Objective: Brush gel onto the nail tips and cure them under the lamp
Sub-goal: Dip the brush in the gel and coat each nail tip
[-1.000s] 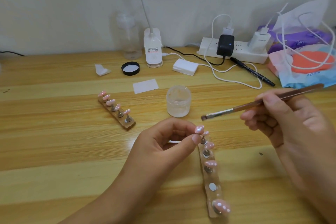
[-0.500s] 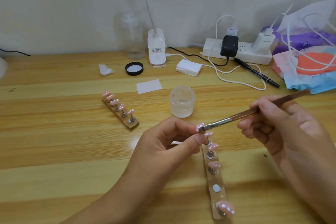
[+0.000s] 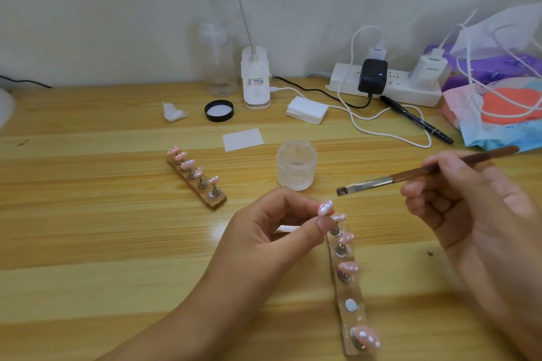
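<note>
Pink tip (image 3: pixel 325 208) sat pinched in my left hand (image 3: pixel 264 228) in front of the jar (image 3: pixel 296 165), while my right hand (image 3: pixel 469 208) gripped the brush (image 3: pixel 381 183) right of it.

Both in shot now, the left hand (image 3: pixel 264 231) and right hand (image 3: pixel 469 208), bare right down the forearms (image 3: pixel 181 316), fingernails (image 3: pixel 324 224) short, plain and rounded.

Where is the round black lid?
In the head view the black lid lies at the back of the table, left of centre, between a folded white scrap and the white lamp base, in front of the clear bottle.
</note>
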A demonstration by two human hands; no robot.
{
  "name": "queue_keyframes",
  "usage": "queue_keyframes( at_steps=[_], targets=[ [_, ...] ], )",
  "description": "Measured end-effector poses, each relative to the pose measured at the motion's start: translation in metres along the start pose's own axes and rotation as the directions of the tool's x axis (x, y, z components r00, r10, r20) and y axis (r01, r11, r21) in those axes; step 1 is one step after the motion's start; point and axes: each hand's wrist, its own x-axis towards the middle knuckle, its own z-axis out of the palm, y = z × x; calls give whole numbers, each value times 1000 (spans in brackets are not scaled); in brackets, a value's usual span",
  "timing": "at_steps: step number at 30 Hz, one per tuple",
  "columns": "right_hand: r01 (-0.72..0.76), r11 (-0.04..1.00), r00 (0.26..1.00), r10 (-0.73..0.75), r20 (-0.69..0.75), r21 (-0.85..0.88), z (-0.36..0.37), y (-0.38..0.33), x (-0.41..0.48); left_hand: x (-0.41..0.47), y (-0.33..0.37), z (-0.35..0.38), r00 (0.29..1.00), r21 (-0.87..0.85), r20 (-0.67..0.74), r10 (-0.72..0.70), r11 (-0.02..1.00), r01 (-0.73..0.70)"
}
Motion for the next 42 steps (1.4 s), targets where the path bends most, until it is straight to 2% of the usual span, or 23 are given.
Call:
queue_keyframes(
  at_steps=[2, 7, 11, 16, 21, 24, 26, 32, 38, 42],
  targets=[
    [-12, 999, 1000, 13, 25, -31, 2, 1, -1, 0, -1, 0, 1000, 9, -6, 6, 1000, -6],
    [-31, 999, 998, 31, -47, -10, -2, 1, 1, 1, -3, 0, 1000, 28, -8, 11, 1000, -11],
    [-47, 999, 999, 47, 15, -21, 4, 0, -2, 2, -4, 0, 1000, 26, -9, 23, 999, -23],
    [-28, 1000, 996, 27, -83, -11, -10, 5, 5, 2, -4, -1, 1000, -9, -13, 13, 1000, -13],
    [88, 992, 993, -94, -65, -91, -14, 3, 7, 4, -4, -3, 981, -148, -186, -52, 989, 24],
    [190, 969, 980, -196, -23, -158, -13, 4, 6, 8, -3, -6, 942, -217, -332, -49, 976, -25],
    [227, 955, 972, -233, -12, -189, -14, 5, 7, 12, -3, -8, 929, -249, -366, -51, 967, -45],
    [283, 921, 958, -284, 36, -266, -14, 10, 6, 21, 1, -5, 970, -500, -192, -153, 865, 37],
    [331, 883, 943, -323, 81, -333, -12, 12, 3, 25, 5, -5, 971, -552, -72, -226, 820, 150],
    [463, 770, 886, -417, 202, -440, -4, 5, -10, 21, 3, -6, 985, -489, -23, -173, 861, 140]
  ],
)
